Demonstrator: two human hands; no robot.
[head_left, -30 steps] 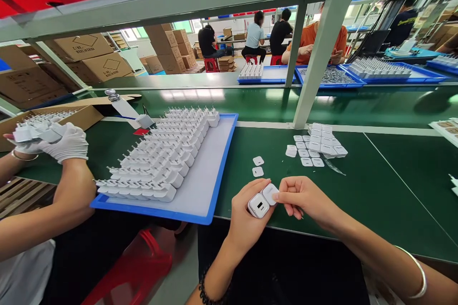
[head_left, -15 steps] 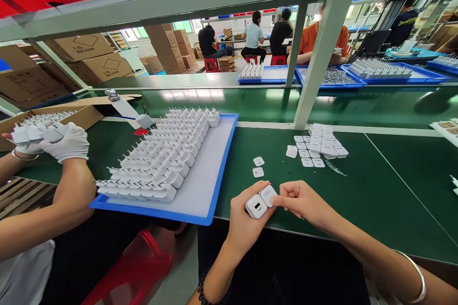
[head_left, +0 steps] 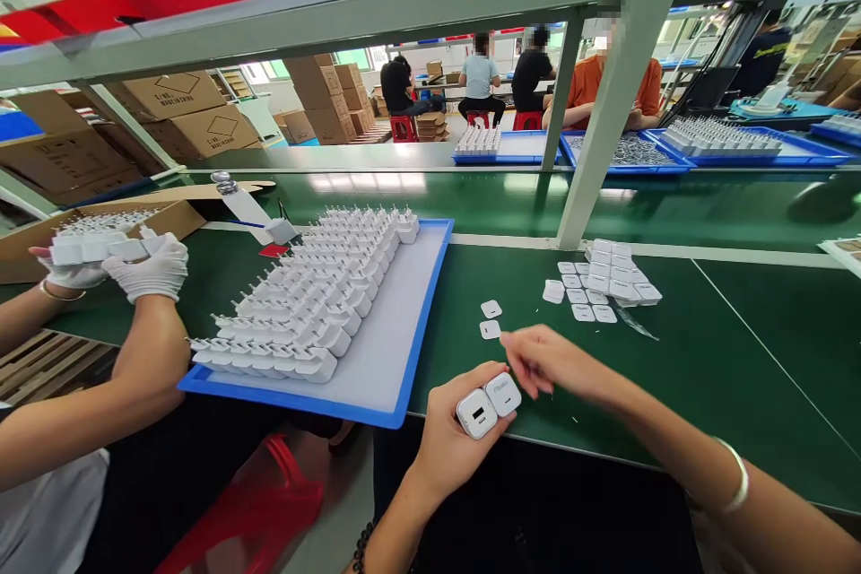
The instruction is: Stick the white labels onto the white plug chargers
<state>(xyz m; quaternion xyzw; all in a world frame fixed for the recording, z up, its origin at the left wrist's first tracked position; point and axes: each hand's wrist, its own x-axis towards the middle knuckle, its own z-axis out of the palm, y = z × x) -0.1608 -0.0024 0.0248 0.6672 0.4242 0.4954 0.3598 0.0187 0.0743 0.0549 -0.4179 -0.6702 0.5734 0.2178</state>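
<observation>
My left hand (head_left: 449, 423) is wrapped round two white charger blocks held side by side above the table's front edge. The left charger (head_left: 477, 414) shows a black USB slot and a smaller slot; the right charger (head_left: 504, 395) has faint print and one small slot on its face. My right hand (head_left: 555, 359) is apart from them, fingers loosely bent and nothing seen in them. Its fingertip is at the edge of a small white square plate (head_left: 489, 330); a second white plate (head_left: 491, 309) lies just behind. Further right are a stack of white plates (head_left: 613, 269) and several loose ones.
A blue-rimmed tray (head_left: 422, 332) with rows of white plug chargers (head_left: 302, 305) stands left. Beside it, a co-worker's gloved hands (head_left: 152, 269) hold several chargers near a cardboard box (head_left: 192, 220). A shelf post (head_left: 592, 126) rises behind; a red stool (head_left: 269, 502) is lower left.
My right hand has left the right charger and moved up to the loose plate, uncovering the charger's printed face. My left hand, still holding both chargers, is slightly lower.
</observation>
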